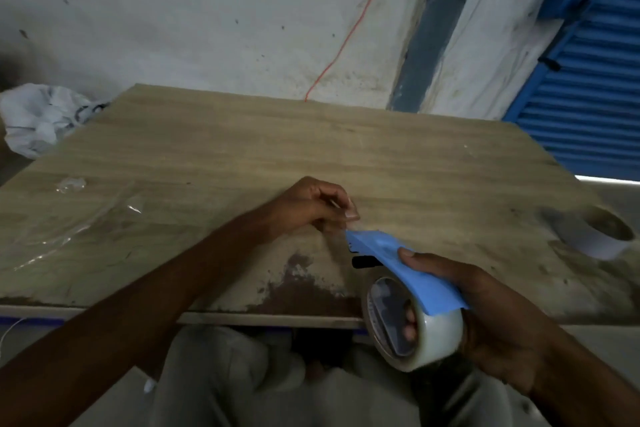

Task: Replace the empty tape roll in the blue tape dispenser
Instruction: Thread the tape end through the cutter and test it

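Note:
My right hand (pixel 485 315) grips the blue tape dispenser (pixel 405 270) over the table's near edge, fingers reaching through the core of a clear tape roll (pixel 426 333) seated in it. My left hand (pixel 318 208) pinches the loose end of the clear tape (pixel 341 232) at the dispenser's front tip. An empty white cardboard roll core (pixel 595 232) lies on the table at the right.
A worn wooden table (pixel 277 156) stands against a stained wall. Crumpled clear plastic wrap (pixel 72 215) lies at the left. A white plastic bag (pixel 41 118) sits beyond the left corner. A blue shutter (pixel 595 87) is at the right. My lap is below the table edge.

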A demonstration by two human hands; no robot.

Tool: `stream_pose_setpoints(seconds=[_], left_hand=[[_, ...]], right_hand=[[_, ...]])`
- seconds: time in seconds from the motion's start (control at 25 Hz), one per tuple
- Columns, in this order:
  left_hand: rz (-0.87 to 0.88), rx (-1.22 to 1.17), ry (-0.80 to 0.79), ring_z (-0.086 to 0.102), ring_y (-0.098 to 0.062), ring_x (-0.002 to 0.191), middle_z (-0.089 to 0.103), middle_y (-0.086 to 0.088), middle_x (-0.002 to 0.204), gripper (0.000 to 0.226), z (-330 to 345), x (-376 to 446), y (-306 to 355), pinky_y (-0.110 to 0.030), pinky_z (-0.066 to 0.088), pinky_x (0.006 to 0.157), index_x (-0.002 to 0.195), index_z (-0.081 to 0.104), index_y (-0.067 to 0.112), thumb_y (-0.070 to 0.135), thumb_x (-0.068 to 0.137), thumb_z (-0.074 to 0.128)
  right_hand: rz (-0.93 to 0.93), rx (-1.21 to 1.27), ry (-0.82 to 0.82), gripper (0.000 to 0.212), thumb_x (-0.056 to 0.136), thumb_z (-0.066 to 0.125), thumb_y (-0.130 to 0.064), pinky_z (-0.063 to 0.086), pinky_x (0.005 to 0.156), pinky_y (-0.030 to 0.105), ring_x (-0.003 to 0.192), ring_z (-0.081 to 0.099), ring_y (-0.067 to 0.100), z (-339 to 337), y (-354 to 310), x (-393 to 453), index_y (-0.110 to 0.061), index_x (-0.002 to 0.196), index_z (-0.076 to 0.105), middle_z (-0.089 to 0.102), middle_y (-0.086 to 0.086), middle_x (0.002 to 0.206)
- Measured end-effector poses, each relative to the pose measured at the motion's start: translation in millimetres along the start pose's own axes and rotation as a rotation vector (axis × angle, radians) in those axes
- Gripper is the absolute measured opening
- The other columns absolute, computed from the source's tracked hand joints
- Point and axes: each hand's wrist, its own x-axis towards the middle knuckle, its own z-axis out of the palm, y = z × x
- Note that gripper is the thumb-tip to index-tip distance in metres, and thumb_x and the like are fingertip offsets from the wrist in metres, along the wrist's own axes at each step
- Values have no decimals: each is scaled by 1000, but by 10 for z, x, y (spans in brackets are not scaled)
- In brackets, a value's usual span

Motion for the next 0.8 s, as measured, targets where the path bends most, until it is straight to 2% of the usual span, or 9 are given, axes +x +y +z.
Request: stream_pose_setpoints(seconds=[0.12,0.28,0.4,0.48,0.56,0.6,0.64,0.72,0.8], left_hand=[[90,122,-45,66,-5,74,78,6,81,3,116,28,6,-18,51,66,90,79,7,6,88,80],[107,275,-12,66,-12,79,80,1,85,10,226,5,-28,-26,49,74,88,82,7,13,82,86],[124,293,248,69,-10,82,79,-2,87,4,186,59,-64,-29,53,79,87,80,7,7,83,81],[77,249,466,74,-14,87,81,-2,90,3,70,117,-86,-31,56,84,86,81,10,12,84,80],[36,215,491,78,-13,91,82,1,91,7,-7,129,-110,-32,60,89,86,82,14,19,83,84],[35,212,475,78,-12,91,83,3,90,8,-18,127,-122,-33,61,90,86,83,16,22,82,85],[38,223,459,78,-10,90,83,6,89,7,-18,133,-133,-35,62,90,85,83,19,24,81,85],[45,310,444,76,-6,83,81,12,82,4,6,145,-156,-40,62,85,83,83,24,26,79,84],[48,380,448,76,-5,80,80,13,79,4,16,147,-163,-41,64,83,81,82,25,28,78,82]], right_hand=[[-11,36,62,33,82,77,-35,56,49,31,46,63,27,39,122,-120,-3,82,85,71,19,70],[37,58,77,53,78,80,-34,56,56,36,60,65,32,99,211,-147,10,108,78,72,23,87],[78,8,87,61,76,84,-33,58,57,37,59,66,32,149,274,-176,10,118,75,72,25,87],[99,-45,77,47,74,84,-33,56,59,38,59,67,33,173,318,-230,5,101,83,74,27,86],[105,-65,98,28,73,84,-33,55,68,42,68,67,37,220,374,-289,-6,74,87,78,29,91],[104,-65,111,25,70,85,-35,54,70,44,67,67,37,238,402,-311,-9,70,87,78,27,90],[95,-71,126,29,66,86,-38,54,71,45,64,67,35,240,429,-328,-11,76,88,78,25,87],[76,-102,185,55,57,89,-44,57,68,42,62,69,33,226,476,-349,-8,99,83,80,25,89],[64,-87,250,62,59,89,-43,59,59,37,61,70,34,239,532,-356,-2,105,80,80,30,95]])
